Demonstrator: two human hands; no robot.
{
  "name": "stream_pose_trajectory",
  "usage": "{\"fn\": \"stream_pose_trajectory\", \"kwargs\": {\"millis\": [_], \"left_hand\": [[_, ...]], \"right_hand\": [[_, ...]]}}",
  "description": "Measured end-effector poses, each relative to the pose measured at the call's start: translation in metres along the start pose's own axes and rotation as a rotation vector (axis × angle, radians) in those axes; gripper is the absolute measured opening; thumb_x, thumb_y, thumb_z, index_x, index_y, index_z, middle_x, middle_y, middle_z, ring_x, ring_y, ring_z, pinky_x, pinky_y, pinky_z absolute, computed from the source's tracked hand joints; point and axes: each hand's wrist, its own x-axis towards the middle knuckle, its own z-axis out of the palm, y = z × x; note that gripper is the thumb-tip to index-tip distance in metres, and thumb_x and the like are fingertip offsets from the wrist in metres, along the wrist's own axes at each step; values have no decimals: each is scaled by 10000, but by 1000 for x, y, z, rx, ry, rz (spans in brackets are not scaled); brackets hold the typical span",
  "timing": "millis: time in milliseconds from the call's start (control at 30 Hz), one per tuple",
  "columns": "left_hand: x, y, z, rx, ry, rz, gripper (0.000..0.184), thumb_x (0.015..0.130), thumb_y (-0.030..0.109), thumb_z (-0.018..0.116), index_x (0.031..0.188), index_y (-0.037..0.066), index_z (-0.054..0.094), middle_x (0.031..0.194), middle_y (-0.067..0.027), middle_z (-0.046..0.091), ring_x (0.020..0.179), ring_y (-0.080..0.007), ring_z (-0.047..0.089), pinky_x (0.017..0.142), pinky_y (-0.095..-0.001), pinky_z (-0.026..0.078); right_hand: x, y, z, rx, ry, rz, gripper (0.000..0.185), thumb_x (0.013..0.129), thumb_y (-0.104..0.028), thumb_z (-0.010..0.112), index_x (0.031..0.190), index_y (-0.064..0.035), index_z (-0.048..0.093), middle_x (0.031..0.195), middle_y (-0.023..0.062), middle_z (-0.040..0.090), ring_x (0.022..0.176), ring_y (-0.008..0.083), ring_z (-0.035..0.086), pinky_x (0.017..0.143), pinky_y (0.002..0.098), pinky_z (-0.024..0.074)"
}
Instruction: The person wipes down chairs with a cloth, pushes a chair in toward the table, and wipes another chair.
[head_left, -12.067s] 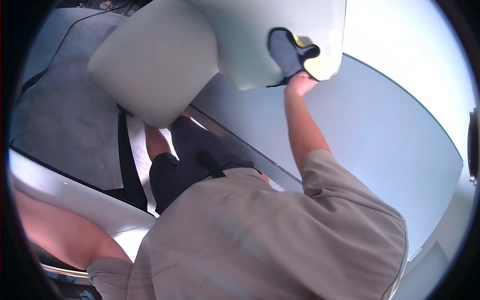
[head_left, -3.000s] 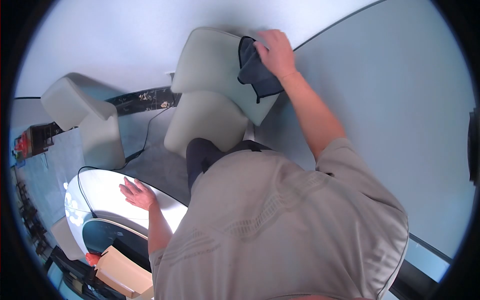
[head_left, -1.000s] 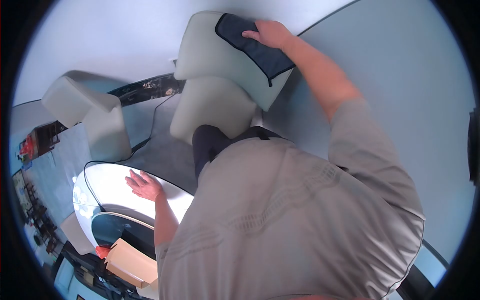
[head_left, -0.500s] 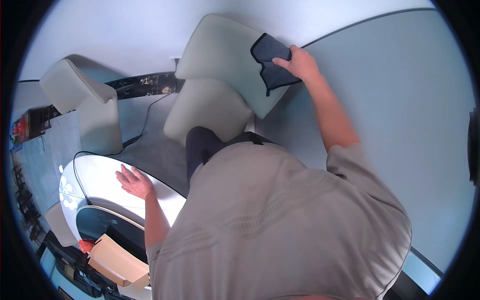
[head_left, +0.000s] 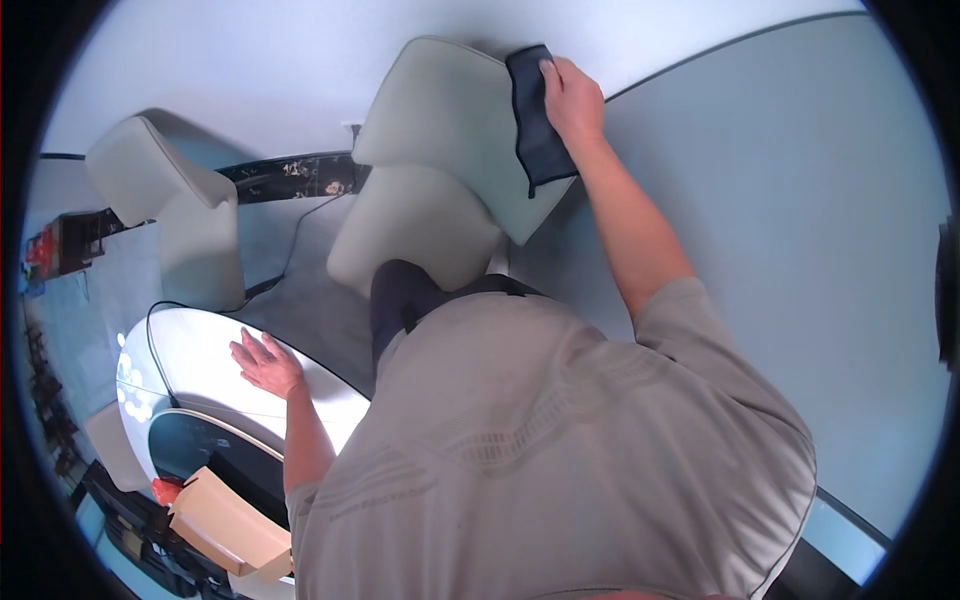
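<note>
My right hand (head_left: 574, 98) grips a dark grey cloth (head_left: 537, 125) with black edging, thumb on its near face. The cloth hangs against the right edge of the backrest of a pale grey chair (head_left: 440, 105), covering part of that edge. Its lower corner dangles over the backrest. On the left, my left hand (head_left: 266, 365) lies with fingers spread on a white oval table (head_left: 200, 345), holding nothing.
An open cardboard box (head_left: 225, 520) sits on a dark oval panel (head_left: 195, 445) on the white table, beside a red item (head_left: 166, 490). A black cable (head_left: 292, 250) runs across the floor. Another pale chair (head_left: 195, 230) stands left. A large grey panel (head_left: 780, 250) fills the right.
My right hand has moved up and slightly left along the chair back with the cloth, which now looks narrower and more folded. My left hand stays on the table.
</note>
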Motion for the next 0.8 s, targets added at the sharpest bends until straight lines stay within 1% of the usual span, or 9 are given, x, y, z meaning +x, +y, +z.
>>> {"fn": "stream_pose_trajectory", "kwargs": {"millis": [167,233,267,333,400,467,567,633,800], "left_hand": [[0,0,1,-28,6,20,608,1075,590,319,1570,258,440,1671,-155,303,1563,-321,248,1256,-557,163],[-2,1,-1,-16,-9,-5,601,1079,583,314,1570,259,439,1674,-155,296,1563,-319,250,1253,-561,167],[-2,1,1,-27,-7,-10,601,1079,583,314,1570,259,439,1674,-155,296,1563,-319,250,1253,-561,167],[-2,-2,3,-17,48,34,593,1072,562,353,1566,246,447,1655,-180,328,1545,-340,285,1236,-571,199],[-2,-1,1,-13,29,16,591,1078,570,334,1565,255,448,1662,-167,318,1554,-329,269,1244,-564,187],[-2,-2,1,-10,6,8,589,1084,577,315,1564,264,449,1669,-155,309,1562,-317,253,1253,-556,174],[-2,-3,4,2,32,21,587,1083,578,322,1563,266,452,1668,-152,314,1562,-312,254,1255,-553,173],[-1,-3,3,1,26,15,582,1084,572,328,1566,270,448,1672,-149,306,1563,-310,254,1254,-553,176],[-1,0,2,-6,0,1,607,1076,599,307,1571,275,442,1679,-143,294,1569,-303,244,1259,-553,157]], "right_hand": [[29,-44,12,174,-113,-244,326,1004,-395,587,1006,-93,710,997,197,718,966,425,663,849,508,523],[31,-35,22,-178,190,-696,381,1007,-426,562,1149,-113,726,1144,151,731,1102,381,659,941,475,518],[35,-22,15,-233,-26,-505,442,999,-446,567,1257,-115,705,1287,122,699,1245,335,612,1025,454,493],[34,1,-8,-242,-178,-168,500,977,-479,600,1307,-112,680,1323,148,672,1285,324,591,1048,448,482],[12,48,-18,-219,-5,44,552,962,-506,615,1311,-83,674,1315,173,669,1230,343,624,1025,451,496],[-17,71,-40,-176,-42,344,624,970,-542,598,1311,-23,661,1316,202,658,1218,357,630,1020,460,497],[-64,90,-51,-146,54,476,679,977,-584,573,1231,39,668,1208,233,694,1114,373,675,965,456,531],[-87,77,-51,405,-72,951,680,961,-601,608,1088,63,676,1034,223,729,958,386,712,871,451,566],[-111,96,-15,200,-45,696,495,881,-466,760,925,15,651,867,169,716,819,342,716,763,443,566]]}}
